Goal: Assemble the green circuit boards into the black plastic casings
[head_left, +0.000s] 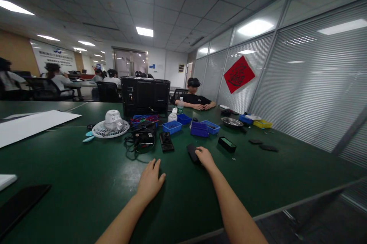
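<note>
My left hand [149,181] lies palm down on the green table [86,183], fingers together and stretched forward, holding nothing. My right hand [204,157] reaches further out and rests on a small flat black object [192,152]; its fingers curl over the object's near end. Just beyond lie a small black box-shaped device [166,141] and a black case with a green top [227,144]. A tangle of black and red cables [140,140] sits left of these.
A white fan lying flat [110,125], blue bins [172,126] [204,127], a metal bowl [232,122], a yellow tray [262,124] and a black computer case [145,96] stand further back. A person [195,98] sits across. White board [31,125] at left; table edge near right.
</note>
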